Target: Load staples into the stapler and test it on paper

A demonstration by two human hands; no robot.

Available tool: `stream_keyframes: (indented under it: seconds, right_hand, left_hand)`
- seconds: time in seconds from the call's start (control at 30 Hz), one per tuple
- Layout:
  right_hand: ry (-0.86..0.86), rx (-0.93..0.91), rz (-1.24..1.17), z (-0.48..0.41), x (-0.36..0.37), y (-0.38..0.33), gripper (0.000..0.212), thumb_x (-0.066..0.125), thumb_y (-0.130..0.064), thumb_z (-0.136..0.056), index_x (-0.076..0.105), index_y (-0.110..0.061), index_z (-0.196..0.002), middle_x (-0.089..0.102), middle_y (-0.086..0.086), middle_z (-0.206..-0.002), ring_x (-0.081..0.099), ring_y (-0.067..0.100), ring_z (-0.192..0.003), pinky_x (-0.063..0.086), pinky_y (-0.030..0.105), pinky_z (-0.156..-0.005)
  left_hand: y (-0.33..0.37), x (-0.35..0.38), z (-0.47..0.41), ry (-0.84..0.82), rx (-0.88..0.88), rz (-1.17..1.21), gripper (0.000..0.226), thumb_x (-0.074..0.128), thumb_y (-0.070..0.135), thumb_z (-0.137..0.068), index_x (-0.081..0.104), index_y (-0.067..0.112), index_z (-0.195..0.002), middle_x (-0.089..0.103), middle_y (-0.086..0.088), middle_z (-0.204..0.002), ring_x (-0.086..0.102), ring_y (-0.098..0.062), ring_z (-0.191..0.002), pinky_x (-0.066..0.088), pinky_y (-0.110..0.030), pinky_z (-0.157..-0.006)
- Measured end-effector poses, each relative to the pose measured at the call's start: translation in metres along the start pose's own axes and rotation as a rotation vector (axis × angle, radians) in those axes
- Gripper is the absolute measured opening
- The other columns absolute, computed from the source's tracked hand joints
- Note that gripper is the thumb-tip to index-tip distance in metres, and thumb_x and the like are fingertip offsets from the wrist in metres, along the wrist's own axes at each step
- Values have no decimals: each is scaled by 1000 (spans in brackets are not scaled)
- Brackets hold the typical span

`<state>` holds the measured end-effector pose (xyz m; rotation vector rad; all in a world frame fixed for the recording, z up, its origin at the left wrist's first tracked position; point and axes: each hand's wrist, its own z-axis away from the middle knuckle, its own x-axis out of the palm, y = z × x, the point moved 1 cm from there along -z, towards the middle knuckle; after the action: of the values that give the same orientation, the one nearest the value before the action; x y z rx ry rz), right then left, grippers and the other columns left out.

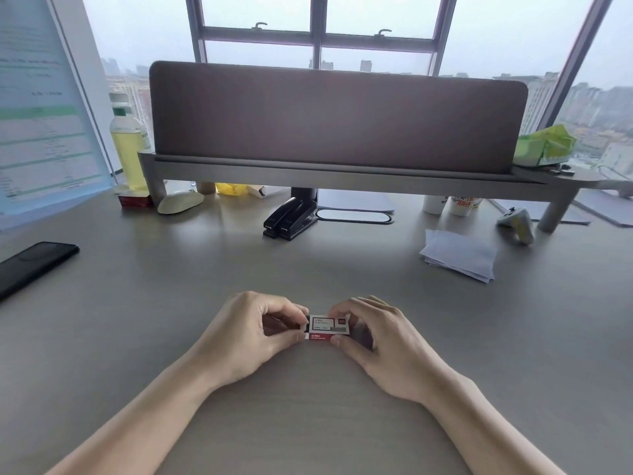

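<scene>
A small red and white staple box (328, 328) sits low over the grey desk (171, 303) near its front edge, held from both ends. My left hand (251, 332) pinches its left end, where a dark inner part shows. My right hand (375, 341) grips its right end with thumb and fingers. A black stapler (289, 217) lies shut at the back middle of the desk, apart from both hands. A loose pile of white paper sheets (459, 255) lies at the right, beyond my right hand.
A black phone (32, 265) lies at the left edge. A monitor riser (342, 173) with a brown screen spans the back. Under and beside it are a mouse (180, 202), a yellow bottle (128, 149), white cups (452, 204) and another red box (135, 200).
</scene>
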<state>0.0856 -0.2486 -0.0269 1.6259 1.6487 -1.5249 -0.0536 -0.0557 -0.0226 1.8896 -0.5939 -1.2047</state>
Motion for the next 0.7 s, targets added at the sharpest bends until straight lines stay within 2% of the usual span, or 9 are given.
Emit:
stream_keyframes:
  seconds: [0.43, 0.53, 0.6, 0.7]
  right_hand:
    - [20, -31, -1, -1, 3, 2, 21, 68, -44, -96, 63, -37, -116, 54, -36, -95, 50, -13, -91, 38, 9, -77]
    - [24, -34, -21, 0, -1, 1, 29, 67, -45, -96, 60, -39, -123, 56, -31, -109, 53, -11, -95, 42, 13, -79]
    - [65, -30, -46, 3, -8, 0, 38, 69, -46, -96, 58, -40, -132, 53, -30, -125, 57, -5, -103, 48, 14, -79]
    - [261, 1, -77, 16, -56, -2, 31, 70, -46, -97, 64, -40, -127, 58, -31, -120, 61, -3, -103, 45, 7, -75]
  left_hand:
    - [-2, 8, -3, -20, 25, 27, 17, 91, 17, -79, 82, 27, -90, 80, 18, -104, 79, -8, -92, 63, -36, -90]
    - [-3, 7, -2, -31, 46, 22, 25, 91, 20, -78, 78, 32, -96, 80, 10, -101, 78, -13, -84, 62, -42, -86]
    - [-4, 5, -2, -18, 23, 5, 31, 89, 31, -79, 73, 39, -103, 78, 6, -91, 75, -14, -76, 62, -40, -80]
    - [-3, 1, -2, 17, -7, -3, 25, 76, 48, -87, 66, 45, -109, 74, 4, -85, 68, -11, -69, 56, -32, -71]
